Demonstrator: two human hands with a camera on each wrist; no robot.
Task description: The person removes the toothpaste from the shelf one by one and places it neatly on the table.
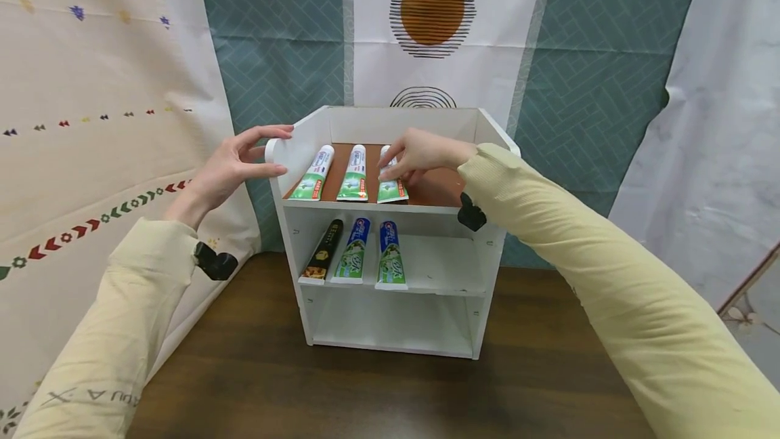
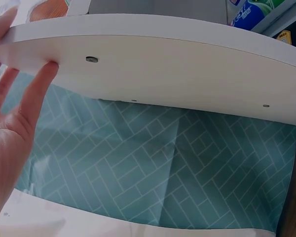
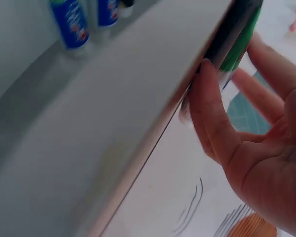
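Note:
My right hand (image 1: 420,152) pinches a green-and-white toothpaste tube (image 1: 391,190), the third in a row on the brown top of a white shelf unit (image 1: 390,351). Its fingers cover the tube's upper middle; in the right wrist view, fingertips and thumb lie along the tube's green side (image 3: 239,49). To its left lie two like tubes, the middle one (image 1: 353,178) and the left one (image 1: 313,175), caps toward the back. With thumb and fingers on either side, my left hand (image 1: 222,171) holds the unit's left side panel (image 2: 163,64) near its front top.
On the middle shelf lie a black tube (image 1: 324,249) and two blue-and-green tubes, one in the middle (image 1: 352,253) and one on the right (image 1: 391,256). The unit stands on a dark wooden table (image 1: 274,385). Patterned cloths (image 1: 280,39) hang behind and beside it.

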